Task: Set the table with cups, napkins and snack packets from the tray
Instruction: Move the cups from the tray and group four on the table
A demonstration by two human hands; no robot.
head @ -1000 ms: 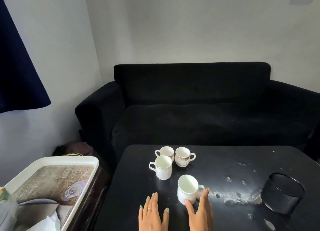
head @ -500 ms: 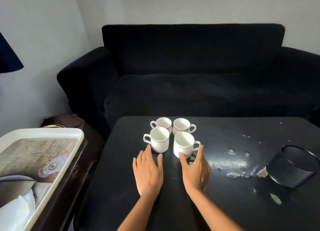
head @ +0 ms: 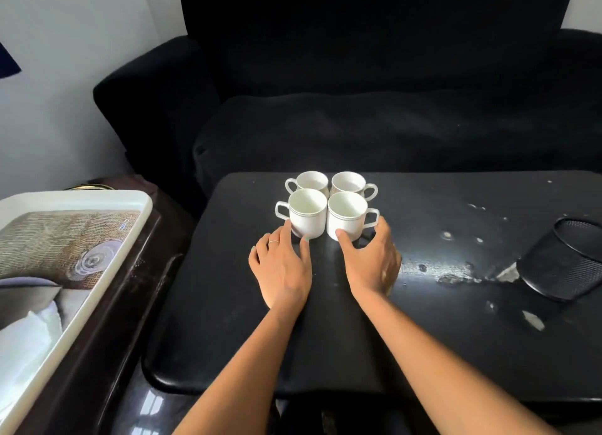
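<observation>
Several white cups stand packed in a tight square on the black table (head: 228, 320). The front left cup (head: 308, 214) and front right cup (head: 347, 218) touch side by side, with two more cups (head: 329, 181) right behind them. My left hand (head: 280, 265) lies flat, fingers spread, fingertips against the base of the front left cup. My right hand (head: 371, 258) curls around the front right cup, thumb on its near side and fingers by its handle. The white tray (head: 140, 203) sits to the left with white napkins (head: 26, 337) in its near end.
A black mesh basket (head: 563, 262) lies tilted at the table's right side, near scuffed, chipped patches. A black sofa (head: 358, 92) stands directly behind the table. The tray rests on a dark wooden side stand (head: 107, 320) left of the table.
My right hand slid its cup away from me until it met the other cups. My left hand moved forward to the front left cup. The view tilted down.
</observation>
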